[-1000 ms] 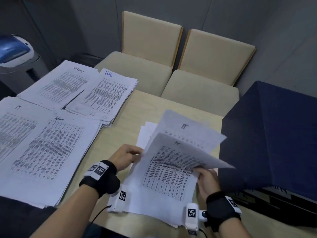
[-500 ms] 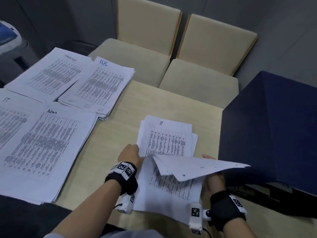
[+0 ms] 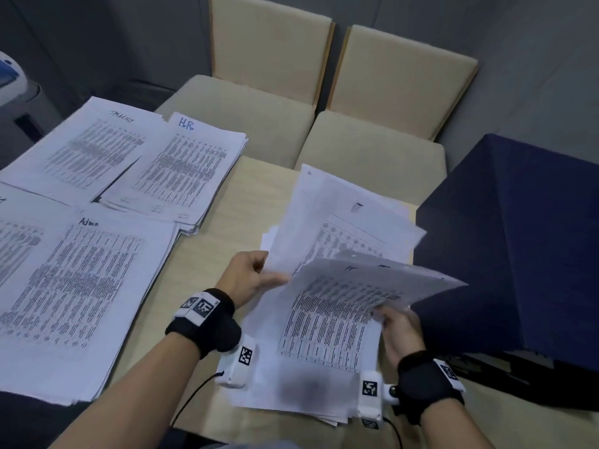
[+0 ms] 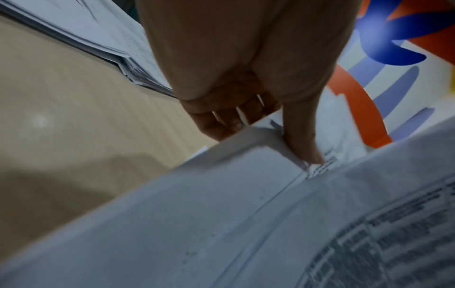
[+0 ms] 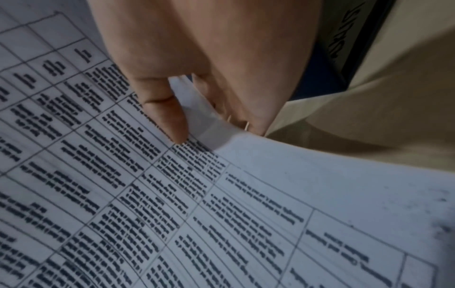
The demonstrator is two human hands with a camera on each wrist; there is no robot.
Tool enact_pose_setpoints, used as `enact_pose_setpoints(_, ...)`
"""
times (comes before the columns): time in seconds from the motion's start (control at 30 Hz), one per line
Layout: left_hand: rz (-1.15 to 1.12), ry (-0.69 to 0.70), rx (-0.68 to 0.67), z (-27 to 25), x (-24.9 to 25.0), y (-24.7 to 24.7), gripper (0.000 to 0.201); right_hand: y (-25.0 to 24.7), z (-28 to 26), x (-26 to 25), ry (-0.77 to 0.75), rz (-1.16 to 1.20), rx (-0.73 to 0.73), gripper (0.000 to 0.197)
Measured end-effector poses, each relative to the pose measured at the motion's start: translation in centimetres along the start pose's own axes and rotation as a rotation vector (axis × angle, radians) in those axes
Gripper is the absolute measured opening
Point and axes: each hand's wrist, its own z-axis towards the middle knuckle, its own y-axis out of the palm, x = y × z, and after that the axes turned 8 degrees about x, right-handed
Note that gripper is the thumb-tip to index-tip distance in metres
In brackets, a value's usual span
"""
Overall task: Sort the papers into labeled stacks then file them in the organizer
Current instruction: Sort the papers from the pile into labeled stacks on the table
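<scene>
Two printed sheets stand lifted off the loose pile (image 3: 291, 390) at the table's front. My left hand (image 3: 269, 273) pinches the left edge of the rear sheet (image 3: 343, 215); in the left wrist view its thumb (image 4: 302, 140) lies on top of the paper and the fingers curl under the edge. My right hand (image 3: 381, 315) pinches the right edge of the front sheet (image 3: 337, 312), marked IT at its top; the right wrist view has the thumb (image 5: 165, 117) pressed on the printed table (image 5: 221, 214). A dark blue organizer (image 3: 518, 238) stands to the right.
Labelled stacks lie on the left: HR (image 3: 181, 170), Tasklist (image 3: 81, 147), Admin (image 3: 81, 286) and one more stack (image 3: 13, 241) at the left border. Bare wooden table (image 3: 233, 215) separates them from the pile. Two beige chairs (image 3: 372, 150) stand behind the table.
Half a second ago my right hand held one sheet bent low over the flat pile. Now both hands hold sheets raised, the left one having lifted the top IT sheet.
</scene>
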Motion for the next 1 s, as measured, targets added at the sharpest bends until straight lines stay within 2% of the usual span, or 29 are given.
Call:
enact_pose_setpoints(0.07, 0.024, 0.013, 0.013, -0.4, 1.1, 0.1, 0.024, 0.6, 0.4, 0.2, -0.016, -0.005, 0.04, 0.024)
enact_pose_setpoints(0.13, 0.135, 0.047, 0.085, -0.5, 1.0, -0.2, 0.05, 0.6, 0.7, 0.4, -0.038, -0.007, 0.088, 0.018)
enact_pose_setpoints(0.17, 0.201, 0.049, 0.141, -0.3, 0.6, -0.5, 0.056, 0.4, 0.8, 0.6, -0.052, 0.016, 0.107, 0.019)
enact_pose_setpoints(0.27, 0.277, 0.003, 0.262, 0.1, 0.0, -1.4, 0.05, -0.3, 1.2, 0.8, -0.067, 0.118, 0.102, 0.047)
enact_pose_setpoints(0.33, 0.283, -0.003, 0.286, -0.1, 0.1, -1.7, 0.037, -0.7, 1.1, 0.8, -0.058, 0.113, 0.098, 0.035)
enact_pose_setpoints(0.4, 0.234, -0.024, 0.26, -0.3, 0.0, -1.8, 0.016, -0.7, 0.8, 0.7, -0.04, 0.086, 0.115, 0.022)
enact_pose_setpoints(0.47, 0.216, -0.023, 0.229, -0.4, -0.5, -1.8, 0.026, -0.6, 0.7, 0.8, -0.025, 0.111, 0.095, 0.027)
enact_pose_setpoints(0.53, 0.178, -0.025, 0.187, -0.7, -0.8, -1.5, 0.035, -0.4, 0.8, 0.9, -0.019, 0.158, 0.087, 0.044)
enact_pose_setpoints(0.57, 0.136, -0.03, 0.163, -0.9, -0.9, -1.2, 0.037, -0.4, 0.8, 0.8, -0.012, 0.169, 0.065, 0.046)
enact_pose_setpoints(0.7, -0.031, -0.159, 0.115, -1.6, -0.9, -0.1, 0.039, -0.2, 0.3, 0.3, -0.019, 0.102, -0.056, 0.03)
enact_pose_setpoints(0.77, 0.004, -0.23, 0.022, -1.9, -0.9, -0.1, 0.032, 0.0, 0.2, 0.4, -0.025, 0.071, -0.076, 0.029)
enact_pose_setpoints(0.83, 0.147, -0.213, -0.071, -2.0, -1.1, -0.2, 0.039, 0.2, -0.1, 0.4, -0.032, 0.045, -0.09, 0.029)
enact_pose_setpoints(0.87, 0.271, -0.17, -0.047, -1.8, -1.4, -0.3, 0.044, 0.3, -0.2, 0.3, -0.041, 0.034, -0.093, 0.029)
enact_pose_setpoints(0.9, 0.423, -0.13, 0.038, -1.3, -1.8, -0.3, 0.043, 0.4, -0.5, 0.1, -0.049, 0.029, -0.092, 0.03)
enact_pose_setpoints(0.97, 0.685, -0.116, 0.302, -0.7, -2.2, -0.4, 0.023, 0.2, -0.7, 0.0, -0.05, 0.045, -0.066, 0.032)
enact_pose_setpoints(1.0, 0.761, -0.157, 0.353, -0.6, -2.4, -0.5, 0.012, 0.1, -0.8, 0.0, -0.05, 0.057, -0.05, 0.031)
